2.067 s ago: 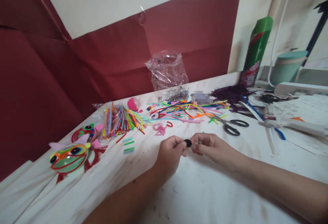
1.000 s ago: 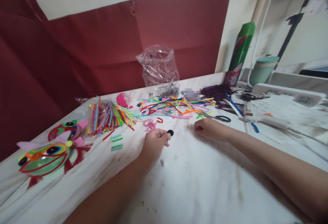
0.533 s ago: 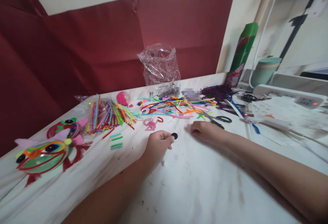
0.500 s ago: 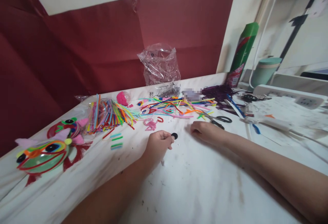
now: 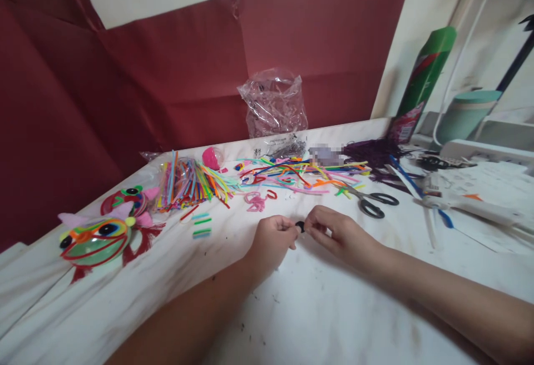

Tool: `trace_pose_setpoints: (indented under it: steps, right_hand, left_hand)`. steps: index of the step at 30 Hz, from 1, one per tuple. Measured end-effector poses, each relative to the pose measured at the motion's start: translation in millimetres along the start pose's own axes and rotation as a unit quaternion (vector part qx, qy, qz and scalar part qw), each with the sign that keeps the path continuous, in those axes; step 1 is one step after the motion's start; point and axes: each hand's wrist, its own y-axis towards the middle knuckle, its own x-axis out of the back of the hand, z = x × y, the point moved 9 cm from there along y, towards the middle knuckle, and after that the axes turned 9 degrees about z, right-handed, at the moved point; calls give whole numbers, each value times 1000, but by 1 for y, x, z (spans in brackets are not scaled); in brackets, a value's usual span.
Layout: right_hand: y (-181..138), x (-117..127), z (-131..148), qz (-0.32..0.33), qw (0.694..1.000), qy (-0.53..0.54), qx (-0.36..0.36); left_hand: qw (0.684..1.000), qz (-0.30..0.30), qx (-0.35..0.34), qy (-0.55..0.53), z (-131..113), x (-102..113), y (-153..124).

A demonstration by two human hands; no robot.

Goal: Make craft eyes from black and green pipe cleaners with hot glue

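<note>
Between my two hands is a small black disc (image 5: 300, 227). My left hand (image 5: 271, 242) pinches its left side. The fingertips of my right hand (image 5: 337, 232) are closed at its right edge, partly covering it. Behind my right hand lie black-handled scissors (image 5: 373, 203), blades among the pipe cleaners. Just beyond my left hand are a pink coiled pipe cleaner (image 5: 255, 202) and short green and blue pieces (image 5: 202, 222). At the left sits a lion-like face (image 5: 94, 242) with black eyes and red trim; a second, similar figure (image 5: 125, 201) is partly hidden behind it.
A bundle of coloured pipe cleaners (image 5: 183, 184) in plastic lies at left-centre, near a pink ball (image 5: 212, 158). A clear bag (image 5: 277, 106) stands at the back. On the right are a green can (image 5: 428, 81), purple strands (image 5: 375, 153), a glue gun (image 5: 459, 201) and a mint cup (image 5: 465, 117).
My right hand has moved from near the scissors to the black disc and now touches its edge. My left hand still pinches the disc. The whole view has shifted slightly.
</note>
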Motion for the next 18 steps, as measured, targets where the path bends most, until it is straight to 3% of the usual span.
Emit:
trace_pose_setpoints:
  steps: [4,8,12,18]
  right_hand:
    - [-1,-1,-3,-14,1000,5,-12]
    - [-2,-2,-21,-39,991,84,-96]
    - [-3,-17,-39,-14,959,225,-170]
    - [-9,-30,-56,-8,906,347,-243]
  left_hand:
    - [1000,8,-5,-8,-1,-3,0]
    - [1000,12,-7,2,-2,-3,-2]
    - [999,24,-22,2,-5,-4,-3]
    - [999,32,-28,-6,-4,-6,-2]
